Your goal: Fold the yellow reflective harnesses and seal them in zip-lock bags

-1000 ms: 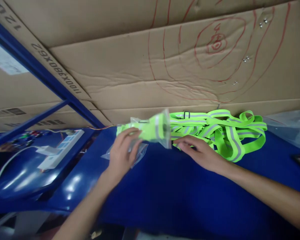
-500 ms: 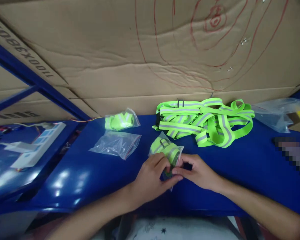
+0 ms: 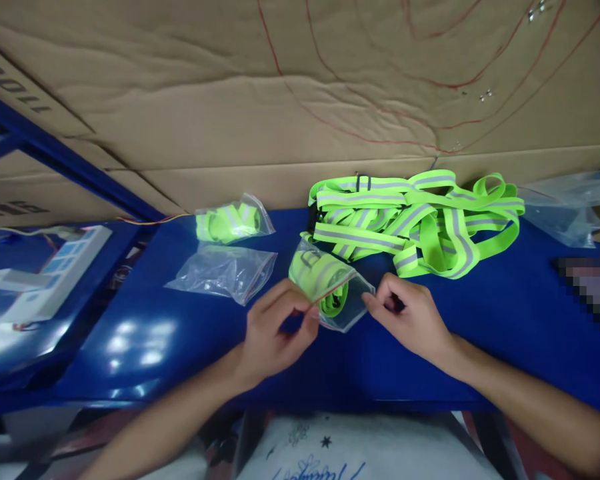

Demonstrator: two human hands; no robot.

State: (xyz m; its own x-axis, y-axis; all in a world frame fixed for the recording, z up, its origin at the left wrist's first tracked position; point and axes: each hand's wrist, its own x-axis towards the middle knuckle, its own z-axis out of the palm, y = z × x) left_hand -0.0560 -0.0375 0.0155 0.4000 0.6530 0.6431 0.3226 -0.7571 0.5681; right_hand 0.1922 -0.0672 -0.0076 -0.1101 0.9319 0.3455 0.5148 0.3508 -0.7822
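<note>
A clear zip bag (image 3: 353, 303) lies between my hands, its mouth toward me. Inside it is a rolled neon-green reflective strap (image 3: 316, 270) with a dark buckle. My left hand (image 3: 280, 327) pinches the left corner of the bag's mouth between thumb and fingers. The right corner is pinched in my right hand (image 3: 410, 313). Just behind the bag lies a loose heap of neon-green reflective straps (image 3: 445, 227) with grey stripes and black buckles. To the left are another bagged strap (image 3: 230, 223) and an unfilled clear zip bag (image 3: 220, 272).
The blue table (image 3: 190, 360) backs onto a large cardboard sheet (image 3: 205, 100) with red curved lines. A white power strip (image 3: 60, 273) lies at the left. Clear plastic (image 3: 565, 210) and a pixelated dark object (image 3: 590, 290) are at the right.
My hands have moved apart, and the bag's mouth is now stretched between them. The rolled strap's end shows inside it. The whole view has shifted slightly.
</note>
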